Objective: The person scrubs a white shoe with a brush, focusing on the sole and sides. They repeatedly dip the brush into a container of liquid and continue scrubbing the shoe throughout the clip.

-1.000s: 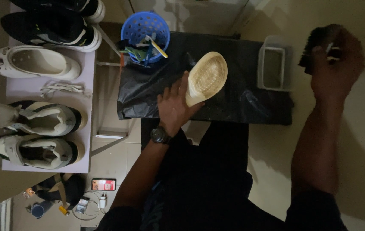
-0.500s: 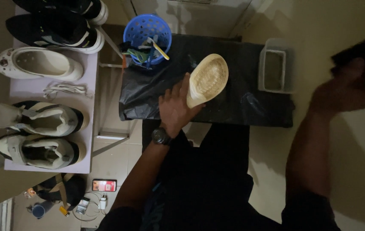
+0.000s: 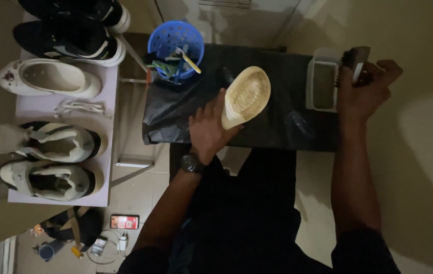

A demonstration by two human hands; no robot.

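Note:
My left hand [image 3: 208,128] grips a cream shoe [image 3: 245,96] turned sole-up on a table covered with black plastic [image 3: 272,122]. A watch sits on that wrist. My right hand [image 3: 362,90] holds a dark brush [image 3: 354,60] right beside a clear rectangular tub [image 3: 322,80] at the table's right end, close over its right rim.
A blue perforated basket [image 3: 176,40] with brushes stands at the table's back left. To the left, a pale shelf [image 3: 105,127] carries several shoes and loose laces [image 3: 79,107]. On the floor below lie a phone [image 3: 124,221], cables and a bag [image 3: 69,226].
My right hand swung the brush out to the far right, then came back left to the tub's rim. The left hand and shoe stayed put.

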